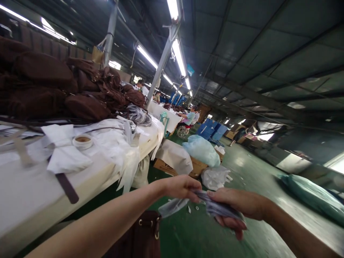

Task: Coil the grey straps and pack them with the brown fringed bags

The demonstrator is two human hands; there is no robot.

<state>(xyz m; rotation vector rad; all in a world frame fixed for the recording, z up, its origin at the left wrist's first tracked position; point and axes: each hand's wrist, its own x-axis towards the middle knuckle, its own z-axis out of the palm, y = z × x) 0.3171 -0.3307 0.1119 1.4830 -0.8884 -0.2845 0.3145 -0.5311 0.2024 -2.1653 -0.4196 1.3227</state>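
Observation:
My left hand [180, 187] is closed in a pinch on one part of a bunch of greyish, translucent plastic strips [221, 208]. My right hand [236, 202] is wrapped round the bunch, thumb on top and fingers curled below. A loose clear end [173, 207] trails out beneath my left hand. Both hands are held in front of me over the green floor. Below my left forearm stands a dark brown bag [146, 233] with metal eyelets and a clip, partly hidden by the arm.
To the left, a white-covered table [102, 175] bears a heap of brown bags [53, 82], a coil of similar strips [139, 115], white tissue [64, 150] and a tape roll [82, 141]. Cardboard boxes [168, 166] and plastic bags [202, 150] lie ahead. People sit farther off.

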